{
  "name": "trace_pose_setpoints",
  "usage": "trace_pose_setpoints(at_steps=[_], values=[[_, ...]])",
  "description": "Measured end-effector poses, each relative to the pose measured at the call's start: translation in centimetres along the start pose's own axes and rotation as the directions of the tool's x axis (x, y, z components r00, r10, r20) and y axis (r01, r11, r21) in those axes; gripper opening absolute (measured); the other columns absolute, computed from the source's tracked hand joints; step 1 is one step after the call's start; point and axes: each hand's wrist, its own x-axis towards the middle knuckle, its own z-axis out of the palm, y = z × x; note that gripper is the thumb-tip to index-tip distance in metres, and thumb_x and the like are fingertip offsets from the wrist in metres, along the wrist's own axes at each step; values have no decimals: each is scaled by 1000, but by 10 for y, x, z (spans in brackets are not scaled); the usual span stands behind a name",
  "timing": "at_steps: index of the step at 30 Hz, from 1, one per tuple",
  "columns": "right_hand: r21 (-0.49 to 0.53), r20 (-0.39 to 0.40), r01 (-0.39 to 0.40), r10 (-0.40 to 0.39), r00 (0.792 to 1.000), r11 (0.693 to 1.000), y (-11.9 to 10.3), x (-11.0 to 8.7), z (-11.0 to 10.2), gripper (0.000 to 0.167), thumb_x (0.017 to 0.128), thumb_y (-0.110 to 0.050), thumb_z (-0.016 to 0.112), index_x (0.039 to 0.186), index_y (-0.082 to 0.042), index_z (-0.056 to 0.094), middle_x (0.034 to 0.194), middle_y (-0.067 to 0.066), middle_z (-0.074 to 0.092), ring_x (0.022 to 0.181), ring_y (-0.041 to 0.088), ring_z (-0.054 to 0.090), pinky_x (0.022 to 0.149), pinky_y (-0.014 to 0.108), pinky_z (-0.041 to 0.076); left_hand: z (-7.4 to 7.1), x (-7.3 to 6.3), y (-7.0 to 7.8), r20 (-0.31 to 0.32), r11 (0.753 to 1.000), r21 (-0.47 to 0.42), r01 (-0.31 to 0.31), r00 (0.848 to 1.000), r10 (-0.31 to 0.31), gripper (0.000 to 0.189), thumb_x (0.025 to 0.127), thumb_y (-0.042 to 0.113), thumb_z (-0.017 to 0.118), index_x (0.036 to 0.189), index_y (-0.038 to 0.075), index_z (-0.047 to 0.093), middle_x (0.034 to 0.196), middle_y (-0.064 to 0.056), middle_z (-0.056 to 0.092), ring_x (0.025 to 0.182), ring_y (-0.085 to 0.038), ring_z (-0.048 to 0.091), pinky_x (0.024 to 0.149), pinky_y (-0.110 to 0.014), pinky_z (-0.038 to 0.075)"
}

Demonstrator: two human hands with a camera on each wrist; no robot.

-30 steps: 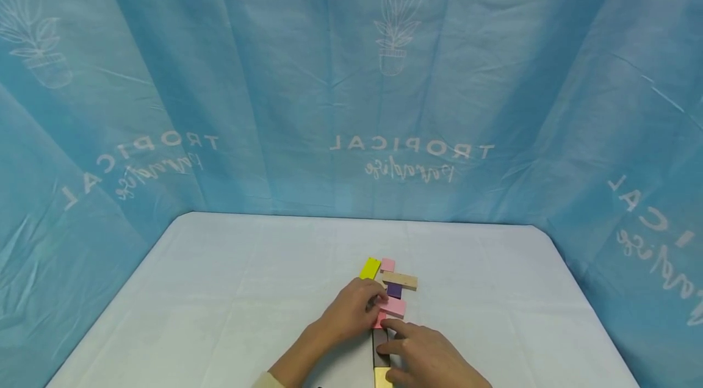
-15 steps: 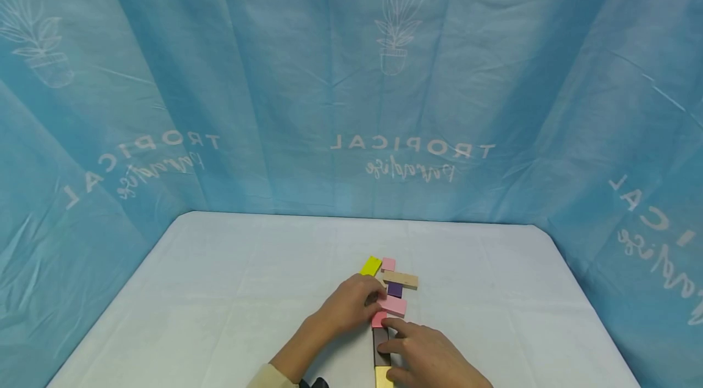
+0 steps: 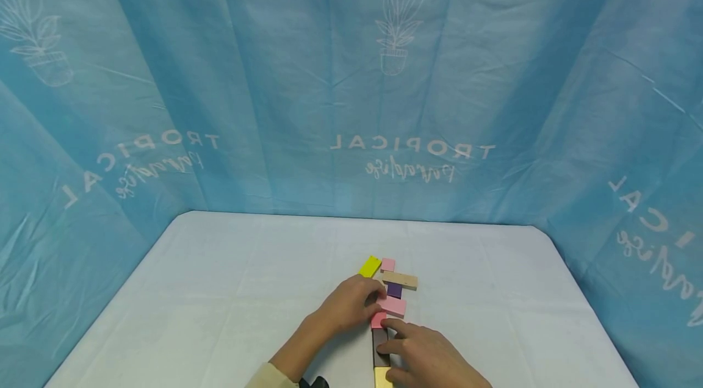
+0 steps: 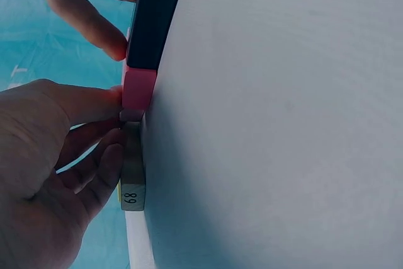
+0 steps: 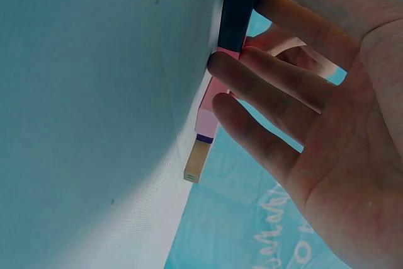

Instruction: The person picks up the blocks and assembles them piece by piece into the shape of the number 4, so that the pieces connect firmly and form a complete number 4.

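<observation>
In the head view, flat blocks form a line running away from me. The light yellow block (image 3: pixel 381 378) is nearest, then a dark brown block (image 3: pixel 378 339), a coral-red block (image 3: pixel 378 319) and a pink block (image 3: pixel 394 307). My left hand (image 3: pixel 346 304) lies along the left side; its thumb touches the red block, and its bent fingers rest against a wooden block (image 4: pixel 133 184) marked 89 in the left wrist view. From the right, my right hand (image 3: pixel 431 356) reaches over with fingers spread, their tips touching the red, dark and yellow blocks.
Beyond the pink block lie a purple block (image 3: pixel 394 290), a crosswise wooden block (image 3: pixel 401 280), a small pink block (image 3: pixel 387 265) and a slanted bright yellow block (image 3: pixel 370 266). A white-covered table (image 3: pixel 247 266) carries them. A blue curtain (image 3: pixel 307 101) hangs behind.
My left hand has shifted slightly to the back and left, and more of the red block shows beside it. The right hand has stayed in place.
</observation>
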Motion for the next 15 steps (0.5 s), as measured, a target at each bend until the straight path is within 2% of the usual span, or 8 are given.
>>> trace_pose_setpoints(at_steps=[9, 15], values=[[-13, -16, 17, -18, 1000, 1000, 1, 0, 1, 27, 83, -40, 71, 109, -34, 72, 130, -5, 55, 107, 10, 55, 80, 38, 52, 2, 0, -2, -17, 999, 7, -35, 999, 35, 18, 84, 25, 76, 101, 21, 71, 99, 14, 65, 96, -9, 55, 94, -34, 45], [-14, -12, 23, -23, 1000, 1000, 1, -1, 0, 28, 83, -41, 72, 110, -33, 71, 131, -4, 55, 108, 11, 56, 80, 38, 52, 4, -2, -4, -48, 999, -28, -46, 998, 44, 17, 85, 22, 74, 102, 20, 71, 100, 13, 66, 97, -9, 55, 95, -35, 44]])
